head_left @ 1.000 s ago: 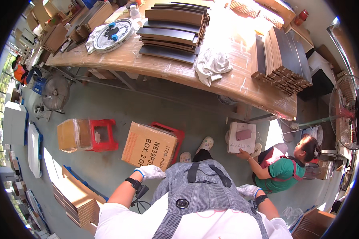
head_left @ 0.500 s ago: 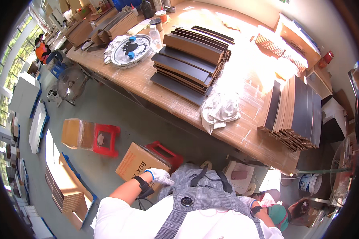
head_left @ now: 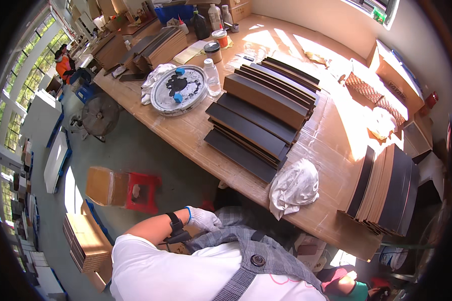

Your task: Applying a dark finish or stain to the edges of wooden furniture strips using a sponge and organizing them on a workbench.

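Overhead view of a workshop bench. The person's left hand [head_left: 203,219], in a white glove with a black wrist strap, rests against the grey checked apron [head_left: 246,246] at the waist, just below the near edge of the wooden table [head_left: 186,133]; whether its fingers lie together or apart cannot be told, and it holds nothing visible. The right hand is out of sight. On the table, nearest the person, lies a crumpled white cloth [head_left: 294,185]; beyond it a fanned stack of dark boards [head_left: 258,120], a round metal tray [head_left: 179,90] with a clear bottle [head_left: 212,78] beside it, and upright boards [head_left: 386,190] at right. A red stool [head_left: 141,191] bearing a cardboard box [head_left: 104,186] stands on the floor.
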A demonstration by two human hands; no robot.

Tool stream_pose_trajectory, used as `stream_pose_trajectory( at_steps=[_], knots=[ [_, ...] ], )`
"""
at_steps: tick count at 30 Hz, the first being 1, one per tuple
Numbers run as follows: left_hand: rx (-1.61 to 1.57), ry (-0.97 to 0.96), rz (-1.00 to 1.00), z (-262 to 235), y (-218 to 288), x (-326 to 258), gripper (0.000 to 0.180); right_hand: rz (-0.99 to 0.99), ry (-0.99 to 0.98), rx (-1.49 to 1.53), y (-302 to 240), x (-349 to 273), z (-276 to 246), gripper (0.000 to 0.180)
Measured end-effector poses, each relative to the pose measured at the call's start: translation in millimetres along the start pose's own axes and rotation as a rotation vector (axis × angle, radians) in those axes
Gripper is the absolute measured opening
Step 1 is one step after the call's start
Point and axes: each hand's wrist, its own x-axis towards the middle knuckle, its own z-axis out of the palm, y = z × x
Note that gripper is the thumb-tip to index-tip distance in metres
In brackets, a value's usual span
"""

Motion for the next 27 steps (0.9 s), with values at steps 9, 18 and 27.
stream_pose_trajectory(
  at_steps=[9,18,27],
  knots=[
    [-0.308,-0.242,-0.151,-118,-93,-70,0.013,-0.011,0.257,0.2,-19,122,72,0.028],
    [-0.529,-0.466,-0.228,-93,-150,-85,0.011,0.106,0.254,0.296,-79,155,75,0.03],
    [-0.66,-0.403,-0.244,-70,-177,-78,0.017,0.257,0.071,0.259,-97,158,14,0.031]
  ],
)
